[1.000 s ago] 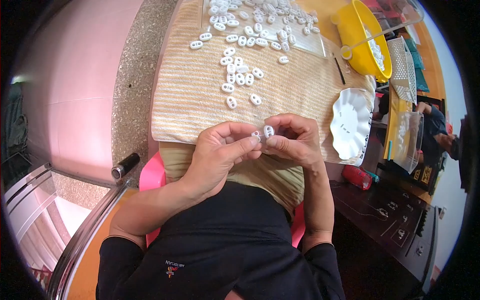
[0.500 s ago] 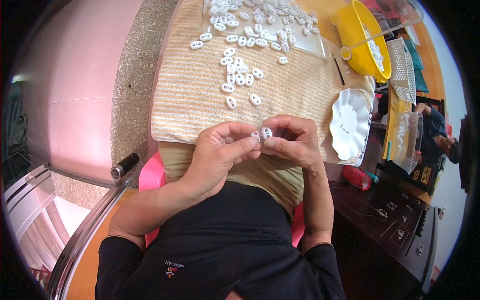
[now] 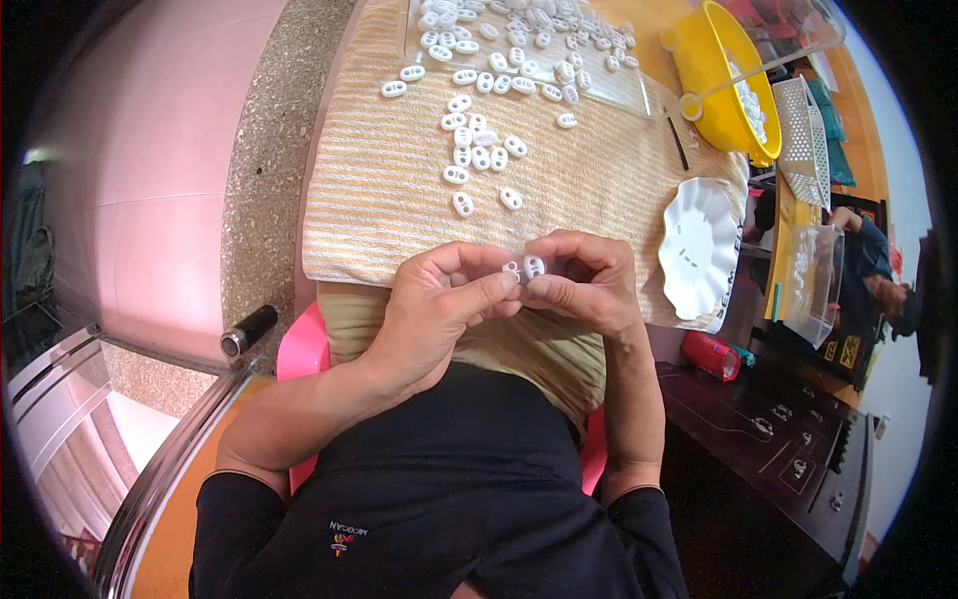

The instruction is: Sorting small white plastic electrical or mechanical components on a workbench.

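Note:
My left hand (image 3: 446, 297) pinches a small white plastic piece with ring-like holes (image 3: 514, 270) between thumb and forefinger. Beside it, my right hand (image 3: 587, 281) grips a white oval plastic part with two holes (image 3: 534, 267) at its fingertips. The two pieces are very close together; whether they touch I cannot tell. Both hands are just in front of the near table edge, above my lap. Farther off on the striped towel lie loose white two-holed ovals, the nearest being one oval (image 3: 511, 199) and another (image 3: 463, 205).
A pile of white ovals (image 3: 539, 20) covers a clear sheet (image 3: 619, 92) at the back. To the right stand a white wavy-rimmed dish (image 3: 675, 262) with small dark bits, a black stick (image 3: 677, 143) and a yellow basin (image 3: 707, 100). Another person (image 3: 878, 265) sits at far right.
Almost nothing differs. The oval in my right hand has turned very slightly, and both hands stay in the same place.

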Demonstrator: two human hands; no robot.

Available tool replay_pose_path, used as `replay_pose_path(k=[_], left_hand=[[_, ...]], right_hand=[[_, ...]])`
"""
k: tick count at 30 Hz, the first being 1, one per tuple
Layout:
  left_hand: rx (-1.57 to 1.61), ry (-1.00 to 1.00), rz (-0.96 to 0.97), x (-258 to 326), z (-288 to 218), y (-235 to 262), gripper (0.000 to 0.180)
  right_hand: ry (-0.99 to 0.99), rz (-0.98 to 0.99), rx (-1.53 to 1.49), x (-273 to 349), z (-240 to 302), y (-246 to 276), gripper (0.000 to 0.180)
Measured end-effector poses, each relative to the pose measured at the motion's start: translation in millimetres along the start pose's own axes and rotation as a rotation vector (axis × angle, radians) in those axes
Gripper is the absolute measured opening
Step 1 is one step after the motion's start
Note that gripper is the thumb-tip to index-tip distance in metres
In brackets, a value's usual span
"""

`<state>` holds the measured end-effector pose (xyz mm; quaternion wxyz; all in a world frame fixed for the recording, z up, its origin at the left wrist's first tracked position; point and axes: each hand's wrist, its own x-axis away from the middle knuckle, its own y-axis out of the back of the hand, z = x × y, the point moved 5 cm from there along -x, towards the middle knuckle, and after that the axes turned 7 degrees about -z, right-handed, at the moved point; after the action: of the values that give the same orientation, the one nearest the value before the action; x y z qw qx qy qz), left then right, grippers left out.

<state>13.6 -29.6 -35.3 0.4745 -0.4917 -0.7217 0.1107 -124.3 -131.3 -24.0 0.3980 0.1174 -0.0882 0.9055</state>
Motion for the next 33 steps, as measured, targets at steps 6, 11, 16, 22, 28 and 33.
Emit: replay_pose_path(k=[6, 11, 16, 22, 28, 33], left_hand=[[-0.027, -0.006, -0.001, -0.6, 0.7, 1.9, 0.018], [-0.024, -0.010, 0.007, -0.6, 1.0, 1.4, 0.018], [-0.007, -0.014, 0.020, -1.3, 3.7, 2.1, 0.018], [-0.004, -0.006, 0.001, -1.8, 5.6, 2.8, 0.021], [0.025, -0.010, 0.013, -1.1, 4.0, 1.7, 0.016], [0.028, 0.033, 0.003, -0.7, 4.4, 1.0, 0.014]], right_hand=[[0.005, -0.024, -0.018, -0.5, 2.3, -3.7, 0.030], [0.004, -0.026, 0.014, -0.5, 2.3, -3.8, 0.029], [0.030, 0.038, 0.002, -1.7, 6.8, -8.6, 0.027], [-0.001, 0.020, 0.003, 0.0, 8.4, -10.2, 0.027], [0.018, 0.013, -0.054, 0.4, 9.2, -11.0, 0.027], [-0.015, -0.008, -0.014, 2.5, 7.3, -8.9, 0.025]])
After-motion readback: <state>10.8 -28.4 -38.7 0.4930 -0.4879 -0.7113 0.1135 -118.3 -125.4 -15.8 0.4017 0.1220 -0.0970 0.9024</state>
